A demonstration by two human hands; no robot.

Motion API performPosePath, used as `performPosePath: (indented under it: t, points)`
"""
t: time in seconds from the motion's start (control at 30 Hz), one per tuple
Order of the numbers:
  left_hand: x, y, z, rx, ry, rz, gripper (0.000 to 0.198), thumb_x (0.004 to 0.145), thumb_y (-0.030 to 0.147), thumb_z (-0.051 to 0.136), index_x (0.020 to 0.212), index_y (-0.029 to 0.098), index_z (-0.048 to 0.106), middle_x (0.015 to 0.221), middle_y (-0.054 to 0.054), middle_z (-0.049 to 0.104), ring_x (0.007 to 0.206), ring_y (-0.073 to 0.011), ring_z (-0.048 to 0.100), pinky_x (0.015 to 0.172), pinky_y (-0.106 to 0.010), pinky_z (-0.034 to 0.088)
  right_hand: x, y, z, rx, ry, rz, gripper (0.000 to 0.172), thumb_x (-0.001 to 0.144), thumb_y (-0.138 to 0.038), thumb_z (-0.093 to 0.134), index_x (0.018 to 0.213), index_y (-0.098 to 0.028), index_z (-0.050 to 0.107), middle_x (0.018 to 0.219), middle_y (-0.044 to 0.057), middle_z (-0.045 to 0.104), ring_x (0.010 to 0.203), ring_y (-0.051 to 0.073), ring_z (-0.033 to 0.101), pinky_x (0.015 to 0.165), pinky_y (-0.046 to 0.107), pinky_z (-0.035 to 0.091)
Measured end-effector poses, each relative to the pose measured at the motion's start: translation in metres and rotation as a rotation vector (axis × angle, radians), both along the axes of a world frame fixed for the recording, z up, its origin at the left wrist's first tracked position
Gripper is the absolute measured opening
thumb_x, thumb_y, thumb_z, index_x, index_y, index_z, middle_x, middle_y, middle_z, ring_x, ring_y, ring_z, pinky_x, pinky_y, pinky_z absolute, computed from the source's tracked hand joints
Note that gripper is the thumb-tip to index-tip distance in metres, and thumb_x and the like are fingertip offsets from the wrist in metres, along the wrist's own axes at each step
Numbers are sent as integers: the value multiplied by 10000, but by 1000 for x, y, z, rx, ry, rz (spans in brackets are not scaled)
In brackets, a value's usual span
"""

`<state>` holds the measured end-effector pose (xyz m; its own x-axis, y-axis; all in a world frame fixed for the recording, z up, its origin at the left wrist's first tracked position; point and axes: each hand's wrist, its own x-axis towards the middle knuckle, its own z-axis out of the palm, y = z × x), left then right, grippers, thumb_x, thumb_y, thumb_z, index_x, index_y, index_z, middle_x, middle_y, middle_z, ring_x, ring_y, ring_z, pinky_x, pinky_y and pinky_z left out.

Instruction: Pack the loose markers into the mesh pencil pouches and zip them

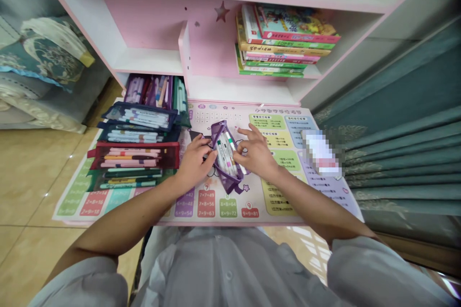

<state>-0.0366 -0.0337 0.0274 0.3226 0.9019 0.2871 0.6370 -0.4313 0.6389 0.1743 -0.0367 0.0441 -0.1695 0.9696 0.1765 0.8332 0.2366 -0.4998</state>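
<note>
My left hand (pixel 194 165) grips the left edge of a purple mesh pouch (pixel 237 183) lying open on a pink multiplication-table mat (pixel 230 206). Several felt-tip markers (pixel 225 153) lie in the pouch. My right hand (pixel 256 152) is over the pouch's right side, with the thumb on the markers and the fingers spread above the mat. To the left of my left hand lie stacked mesh pouches of markers: a navy one (pixel 139 116), a red one (pixel 133 156) and a dark green one (pixel 124 179). More pouches (pixel 154 91) stand upright behind them.
A pink-and-white shelf unit (pixel 151 60) rises behind the mat, holding a stack of books (pixel 284 43). A pixelated, blurred object (pixel 320 153) lies at the mat's right. Teal curtains (pixel 399 153) hang on the right. A patterned cushion (pixel 43 55) and tiled floor (pixel 32 182) lie on the left.
</note>
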Motion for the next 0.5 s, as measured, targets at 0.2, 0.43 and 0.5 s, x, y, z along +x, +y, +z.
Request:
performPosePath:
  t: [0.2,0.43,0.5]
  points:
    - [-2,0,-1,-9,22,0,240,904,283,505,759,181,667,1165,-115,688,1291,-310,533,1102,-536,446,-10,7,-5,-43,-52,10,223,745,-269,656,546,-184,603,1407,142,551,1461,403,261,1084,695,249]
    - [-4,2,-5,3,37,5,212,895,248,499,799,186,678,1201,-96,674,1313,-305,513,1096,-525,462,-8,10,-9,-53,-59,46,282,820,-355,625,596,-184,639,1377,134,572,1449,401,286,1103,679,269]
    - [-4,3,-5,11,31,-4,208,891,231,496,800,188,678,1183,-91,680,1290,-289,535,1107,-517,456,4,14,-13,4,-36,88,227,858,-301,560,704,-188,682,1360,131,580,1444,382,306,1124,641,292]
